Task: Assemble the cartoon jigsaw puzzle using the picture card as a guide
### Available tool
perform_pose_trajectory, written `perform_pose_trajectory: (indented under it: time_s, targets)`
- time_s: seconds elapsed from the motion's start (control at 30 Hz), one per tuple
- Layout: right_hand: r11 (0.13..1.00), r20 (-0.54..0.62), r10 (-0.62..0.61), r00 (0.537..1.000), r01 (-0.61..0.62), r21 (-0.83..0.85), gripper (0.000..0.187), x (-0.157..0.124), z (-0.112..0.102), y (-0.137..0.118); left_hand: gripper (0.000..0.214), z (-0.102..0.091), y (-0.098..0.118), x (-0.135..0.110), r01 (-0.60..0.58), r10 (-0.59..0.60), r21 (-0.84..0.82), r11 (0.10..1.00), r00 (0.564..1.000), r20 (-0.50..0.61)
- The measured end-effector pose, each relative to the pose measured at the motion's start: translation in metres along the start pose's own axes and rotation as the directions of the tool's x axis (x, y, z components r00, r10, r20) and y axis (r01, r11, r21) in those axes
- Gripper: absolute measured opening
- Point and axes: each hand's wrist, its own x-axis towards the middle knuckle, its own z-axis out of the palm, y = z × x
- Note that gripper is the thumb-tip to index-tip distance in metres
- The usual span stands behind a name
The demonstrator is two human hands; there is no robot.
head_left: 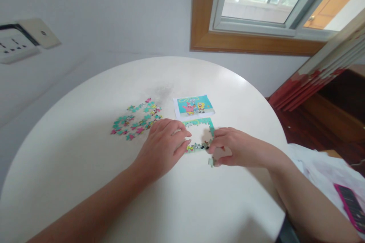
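Note:
A partly assembled jigsaw puzzle [196, 149] lies on the white table, its border pieces joined around a bare middle. Over its left edge rests my left hand [167, 140], fingers loosely bent and apart, with no piece visible in them. My right hand [235, 146] is at the puzzle's right edge, index finger and thumb spread. A loose pale green puzzle piece [211, 162] sits at the right thumb's tip, just below the puzzle's lower right corner. Above the puzzle is a reference picture [195, 106] of cartoon figures on a blue-green ground.
Several loose puzzle pieces [128, 121], green, pink and yellow, are scattered left of the puzzle. The round white table [71, 152] meets the wall. At the right are a phone [350, 203] with a pink edge on white plastic and a red-and-white curtain [302, 83].

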Motion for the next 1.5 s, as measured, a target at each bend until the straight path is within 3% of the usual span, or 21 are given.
perform_pose_trajectory:
  time_s: [0.23,0.33,0.43,0.57,0.73,0.9,1.17,1.37,1.5]
  targets:
    - [0.994,0.037,-0.098,0.995,0.095,0.054,0.022,0.001,-0.002,-0.002,0.014,0.001,0.000,-0.001,-0.010,0.010,-0.012,1.000,1.000,0.003]
    - [0.997,0.035,-0.063,0.997,0.061,0.042,0.021,0.001,-0.002,-0.003,0.014,0.001,0.000,0.000,-0.011,0.011,-0.016,1.000,1.000,0.004]
    - [1.000,0.034,-0.005,0.999,0.004,0.018,0.006,0.001,-0.001,-0.004,0.014,0.001,0.000,0.000,-0.014,0.014,-0.018,1.000,1.000,0.001]
    - [0.997,0.011,0.069,0.998,-0.068,-0.038,0.020,0.002,0.004,-0.006,0.013,0.001,0.000,0.000,-0.009,0.009,-0.026,1.000,1.000,0.007]
    - [0.999,0.032,0.021,0.999,-0.020,-0.040,0.003,0.003,0.007,-0.008,0.012,0.000,0.001,0.000,0.001,0.000,-0.037,0.999,1.000,0.011]
    - [0.999,0.024,-0.001,1.000,0.002,-0.046,0.005,0.001,0.006,-0.009,0.013,0.001,0.002,0.000,-0.021,0.021,-0.070,0.997,1.000,-0.001]
    - [0.997,0.044,0.033,0.998,-0.036,0.071,0.009,0.003,0.006,-0.008,0.025,0.006,0.011,-0.004,-0.170,0.183,-0.141,0.975,0.979,0.085]
    - [0.982,0.024,-0.005,1.000,0.000,0.190,0.014,0.003,0.005,-0.010,0.029,0.007,0.013,-0.004,-0.287,0.300,-0.100,0.953,0.943,0.145]
    - [0.970,-0.020,0.055,0.998,-0.049,0.237,0.014,0.002,0.002,-0.010,0.034,0.012,0.012,-0.007,-0.364,0.367,-0.050,0.930,0.920,0.139]
